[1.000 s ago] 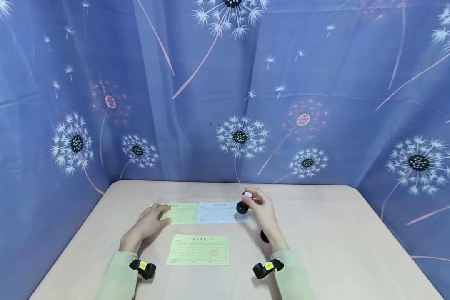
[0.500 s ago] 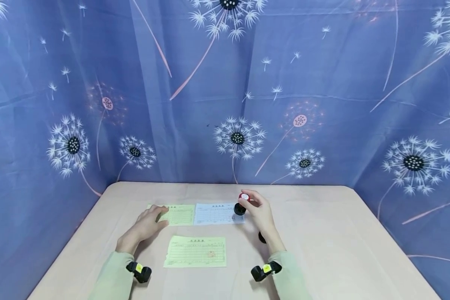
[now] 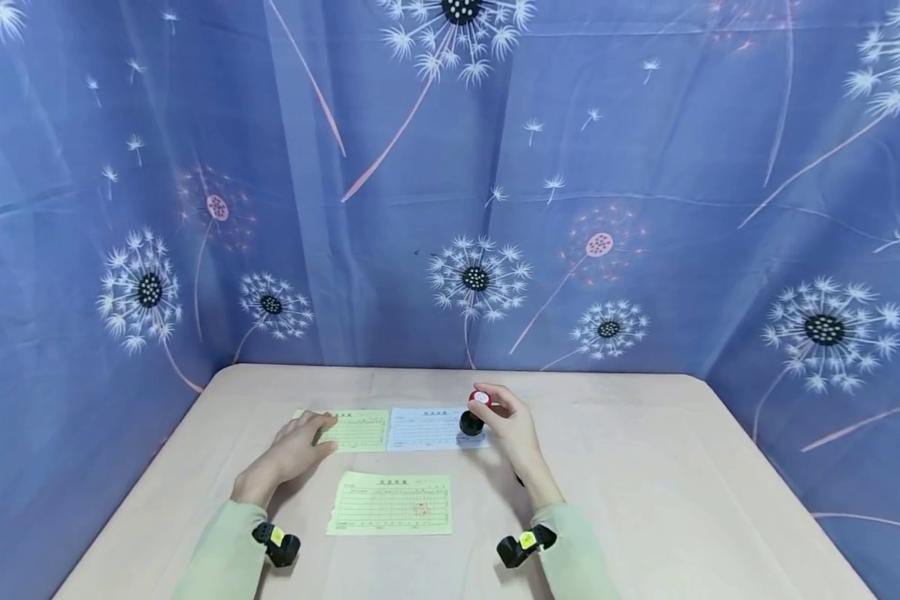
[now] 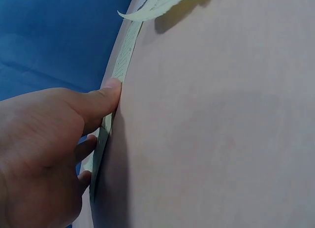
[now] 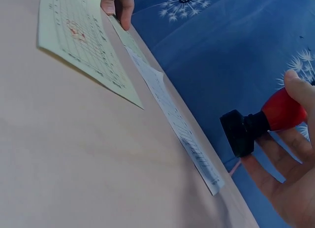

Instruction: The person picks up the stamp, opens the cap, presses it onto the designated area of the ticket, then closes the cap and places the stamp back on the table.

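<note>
My right hand (image 3: 515, 433) holds a stamp (image 5: 284, 110) by its red handle, thumb and fingers around it. The stamp's round black base overlaps the right part of the blue printed slip (image 3: 423, 427) in the head view; the right wrist view shows it raised off the paper. My left hand (image 3: 291, 454) rests at the left end of a green slip (image 3: 363, 430), thumb (image 4: 112, 90) and fingertips on the paper. That green slip lies edge to edge with the blue one. Nearer to me is another green slip (image 3: 375, 506) with a red stamp mark on its right side.
A small black round piece (image 3: 520, 480) lies on the table, mostly hidden behind my right forearm. The pale tabletop (image 3: 645, 483) ends at a blue dandelion-print curtain (image 3: 390, 275) behind and at both sides. A black camera is strapped to each wrist.
My right hand has carried the stamp a little leftward over the blue slip. My forearm now covers more of the black piece. The left hand stays on the green slip.
</note>
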Demonstrator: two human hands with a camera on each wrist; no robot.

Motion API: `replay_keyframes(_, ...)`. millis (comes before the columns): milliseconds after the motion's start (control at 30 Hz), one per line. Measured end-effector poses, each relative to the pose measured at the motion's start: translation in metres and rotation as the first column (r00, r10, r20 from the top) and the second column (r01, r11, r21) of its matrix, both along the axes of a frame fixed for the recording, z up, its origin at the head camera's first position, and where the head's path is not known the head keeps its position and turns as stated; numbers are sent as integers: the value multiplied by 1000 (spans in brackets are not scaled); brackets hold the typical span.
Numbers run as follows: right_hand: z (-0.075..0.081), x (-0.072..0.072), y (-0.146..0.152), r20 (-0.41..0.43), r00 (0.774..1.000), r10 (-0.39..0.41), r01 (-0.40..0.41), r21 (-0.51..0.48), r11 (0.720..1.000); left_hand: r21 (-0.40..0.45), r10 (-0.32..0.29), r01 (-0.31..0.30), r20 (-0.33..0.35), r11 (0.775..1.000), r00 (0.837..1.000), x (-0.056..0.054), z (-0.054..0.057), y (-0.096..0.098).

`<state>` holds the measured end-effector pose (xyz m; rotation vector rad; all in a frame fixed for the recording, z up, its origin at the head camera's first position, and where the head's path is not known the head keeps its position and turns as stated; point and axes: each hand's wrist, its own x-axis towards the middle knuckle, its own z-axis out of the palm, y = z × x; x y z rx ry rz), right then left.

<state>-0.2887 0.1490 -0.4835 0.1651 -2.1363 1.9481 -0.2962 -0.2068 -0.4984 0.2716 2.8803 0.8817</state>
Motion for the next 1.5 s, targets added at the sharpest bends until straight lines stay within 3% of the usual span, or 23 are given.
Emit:
replay_keyframes(233, 28, 15, -11, 8, 999, 50, -50, 54, 997, 23, -16, 16, -23, 1000, 1000, 1, -1, 0)
replay_keyframes(600, 3, -1, -14, 10, 999, 52, -53, 46, 998, 28, 7, -6, -1, 1000, 1000, 4, 0, 1)
replay_keyframes(933, 6, 1, -27, 4, 996, 92, -92, 61, 994, 7, -15, 15, -45, 1000, 999, 2, -1, 0)
replay_keyframes(1367, 6, 2, -34, 31, 993, 111, -112, 65, 992, 1, -17, 17, -25, 1000, 1000, 2, -2, -1)
replay_keyframes(1500, 15, 6, -37, 47, 989, 138, -140, 61, 988, -4, -6, 6, -18, 1000, 1000, 2, -2, -1)
